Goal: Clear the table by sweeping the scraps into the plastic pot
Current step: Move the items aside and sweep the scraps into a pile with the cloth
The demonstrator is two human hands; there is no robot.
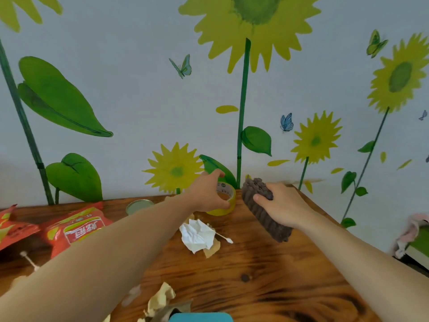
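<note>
Gripping a dark brush-like sweeper (264, 206) in my right hand (282, 205), I am holding it with its long axis running from about 11 o'clock at the wall end to 5 o'clock toward me, its lower edge lying on the wooden table (267, 275). My fingers are wrapping over its top, closed firmly on it. My left hand (209, 194) is curling around a roll of yellow tape (226, 203) at 12 o'clock, thumb and fingers partly closed on its rim. Scraps are lying below: a crumpled white tissue (197, 235) with a cotton swab (224, 238) touching it at centre, and crumpled brown paper (160, 300) at 6 o'clock beside a teal rim (200, 317), which I am taking for the plastic pot. Red snack wrappers (76, 228) are sitting at 9 o'clock.
</note>
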